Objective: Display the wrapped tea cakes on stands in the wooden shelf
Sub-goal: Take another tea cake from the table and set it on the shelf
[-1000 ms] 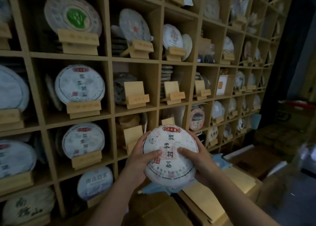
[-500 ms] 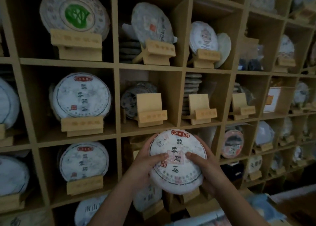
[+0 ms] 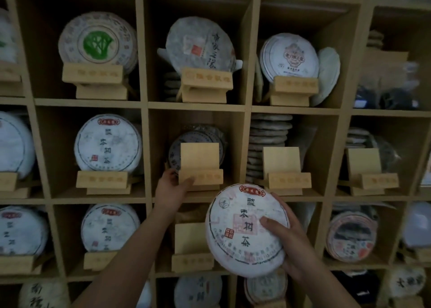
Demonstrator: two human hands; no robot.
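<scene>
My right hand (image 3: pixel 288 244) grips a round white-wrapped tea cake (image 3: pixel 242 230) with a red label and dark characters, thumb across its face, holding it upright in front of the wooden shelf (image 3: pixel 144 149). My left hand (image 3: pixel 171 188) reaches into the middle cubby and holds the left end of an empty wooden stand (image 3: pixel 200 165). A darker wrapped cake (image 3: pixel 173 153) leans behind that stand. Matching cakes on stands fill the cubbies to the left (image 3: pixel 108 144).
Two more empty stands (image 3: pixel 283 167) (image 3: pixel 367 170) sit in the cubbies to the right, with stacked cakes (image 3: pixel 268 132) behind. Another empty stand (image 3: pixel 192 244) is in the cubby below. Upper cubbies hold displayed cakes (image 3: pixel 96 43).
My left hand let go of the tea cake and moved up to the empty stand in the middle cubby. My right hand alone now holds the cake. The view came closer to the shelf.
</scene>
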